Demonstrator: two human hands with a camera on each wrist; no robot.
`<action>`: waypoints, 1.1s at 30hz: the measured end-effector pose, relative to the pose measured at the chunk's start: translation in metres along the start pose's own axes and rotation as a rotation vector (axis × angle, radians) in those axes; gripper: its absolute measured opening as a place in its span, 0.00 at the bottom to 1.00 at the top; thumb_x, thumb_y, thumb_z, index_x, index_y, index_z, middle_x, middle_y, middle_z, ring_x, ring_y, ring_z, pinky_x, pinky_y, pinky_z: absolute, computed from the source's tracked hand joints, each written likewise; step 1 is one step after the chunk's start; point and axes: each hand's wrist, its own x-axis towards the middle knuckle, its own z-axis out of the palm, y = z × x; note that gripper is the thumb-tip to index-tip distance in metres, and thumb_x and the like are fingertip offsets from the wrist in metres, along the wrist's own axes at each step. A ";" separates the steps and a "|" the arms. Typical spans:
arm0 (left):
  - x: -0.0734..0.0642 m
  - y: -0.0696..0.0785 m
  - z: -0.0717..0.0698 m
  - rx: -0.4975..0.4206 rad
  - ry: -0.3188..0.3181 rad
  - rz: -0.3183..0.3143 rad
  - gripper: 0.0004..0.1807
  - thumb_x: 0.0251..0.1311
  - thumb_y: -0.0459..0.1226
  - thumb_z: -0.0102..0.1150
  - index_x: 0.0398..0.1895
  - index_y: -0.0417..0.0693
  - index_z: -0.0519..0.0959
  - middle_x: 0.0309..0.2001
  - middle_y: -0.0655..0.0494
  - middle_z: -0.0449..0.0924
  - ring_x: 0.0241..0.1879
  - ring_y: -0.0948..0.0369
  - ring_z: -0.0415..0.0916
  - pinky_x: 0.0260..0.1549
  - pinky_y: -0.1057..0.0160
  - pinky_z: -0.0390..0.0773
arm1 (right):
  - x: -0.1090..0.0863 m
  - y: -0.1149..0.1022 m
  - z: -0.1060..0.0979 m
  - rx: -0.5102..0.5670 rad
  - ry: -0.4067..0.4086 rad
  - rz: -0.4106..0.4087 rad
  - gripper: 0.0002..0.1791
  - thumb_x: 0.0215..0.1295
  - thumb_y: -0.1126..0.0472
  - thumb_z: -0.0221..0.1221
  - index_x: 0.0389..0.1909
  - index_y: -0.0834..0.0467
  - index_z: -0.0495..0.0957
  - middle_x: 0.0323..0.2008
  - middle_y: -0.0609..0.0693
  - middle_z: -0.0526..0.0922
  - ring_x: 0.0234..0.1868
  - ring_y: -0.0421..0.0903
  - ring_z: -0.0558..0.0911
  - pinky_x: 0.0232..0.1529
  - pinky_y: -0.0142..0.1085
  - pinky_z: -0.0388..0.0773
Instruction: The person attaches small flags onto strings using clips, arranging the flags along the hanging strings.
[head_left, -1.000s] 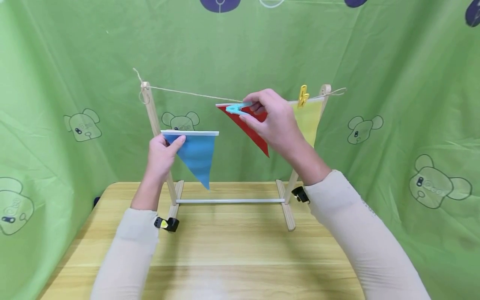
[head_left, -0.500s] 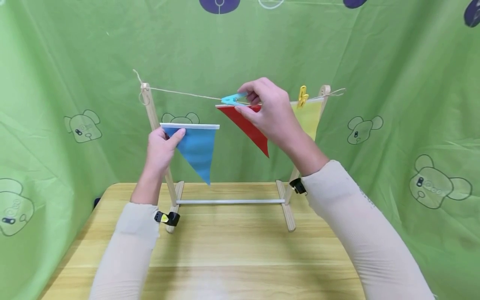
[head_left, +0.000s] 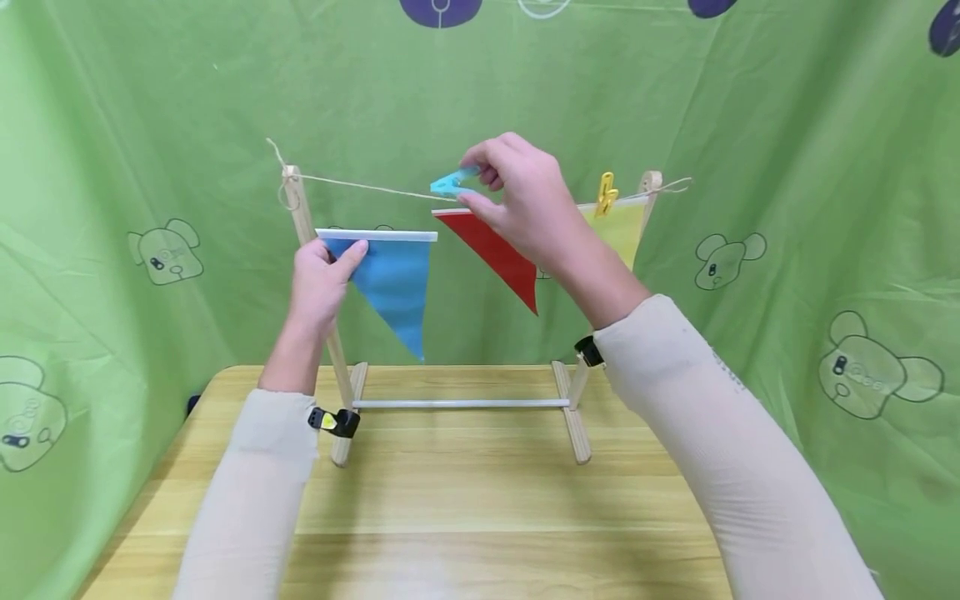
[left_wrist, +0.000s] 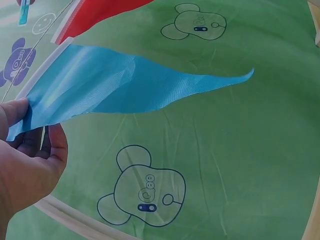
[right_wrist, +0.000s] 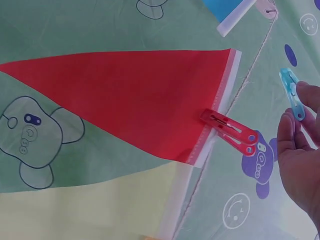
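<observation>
My left hand [head_left: 318, 279] pinches a blue triangular pennant [head_left: 397, 283] by the left end of its white top band, thumb in front. The pennant hangs below the string [head_left: 367, 187], left of a red pennant [head_left: 498, 250]. Between thumb and fingers, my right hand [head_left: 525, 192] holds a light blue clothespin [head_left: 450, 182] just above the string, its tip pointing left. In the right wrist view a red clothespin [right_wrist: 230, 131] clips the red pennant to the string; my right hand hides it in the head view.
A yellow clothespin [head_left: 606, 193] holds a pale yellow pennant [head_left: 618, 233] at the string's right end. The string spans two wooden posts [head_left: 302, 208] joined low down by a white rod [head_left: 461, 403]. The stand rests on a wooden table [head_left: 465, 492], with a green curtain [head_left: 787, 167] around it.
My left hand has raised the blue pennant toward the string. My right hand has moved up and left with the light blue clothespin, from in front of the red pennant to above the string.
</observation>
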 end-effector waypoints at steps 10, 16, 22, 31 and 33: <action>0.008 0.007 0.000 -0.016 -0.002 0.000 0.10 0.70 0.36 0.64 0.48 0.39 0.81 0.42 0.60 0.83 0.45 0.65 0.80 0.52 0.68 0.81 | 0.021 -0.008 0.002 -0.054 -0.138 0.035 0.18 0.68 0.61 0.68 0.54 0.65 0.81 0.49 0.57 0.81 0.48 0.50 0.79 0.56 0.36 0.81; 0.012 0.012 0.000 -0.024 -0.010 0.023 0.08 0.70 0.35 0.63 0.46 0.40 0.80 0.41 0.60 0.82 0.44 0.65 0.80 0.50 0.69 0.81 | 0.034 -0.011 0.003 -0.112 -0.211 0.044 0.17 0.69 0.60 0.67 0.54 0.64 0.81 0.50 0.57 0.81 0.49 0.50 0.79 0.56 0.33 0.80; 0.016 0.015 0.002 -0.052 -0.038 0.037 0.08 0.70 0.35 0.62 0.46 0.39 0.79 0.40 0.60 0.82 0.43 0.65 0.80 0.47 0.70 0.81 | 0.040 -0.014 0.007 -0.125 -0.247 0.055 0.17 0.69 0.59 0.66 0.54 0.64 0.82 0.50 0.56 0.80 0.49 0.47 0.80 0.58 0.33 0.81; 0.020 0.015 0.003 -0.112 -0.040 0.053 0.06 0.69 0.33 0.63 0.45 0.41 0.81 0.41 0.59 0.83 0.45 0.64 0.80 0.50 0.70 0.81 | 0.044 -0.015 0.012 -0.149 -0.208 0.010 0.16 0.67 0.58 0.68 0.51 0.63 0.85 0.47 0.55 0.83 0.48 0.47 0.83 0.56 0.32 0.82; 0.021 0.015 0.003 -0.121 -0.042 0.057 0.06 0.69 0.33 0.64 0.45 0.41 0.81 0.42 0.58 0.83 0.46 0.64 0.80 0.50 0.70 0.81 | 0.046 -0.017 0.012 -0.166 -0.214 0.008 0.16 0.66 0.58 0.69 0.51 0.63 0.85 0.47 0.55 0.84 0.47 0.46 0.84 0.55 0.31 0.82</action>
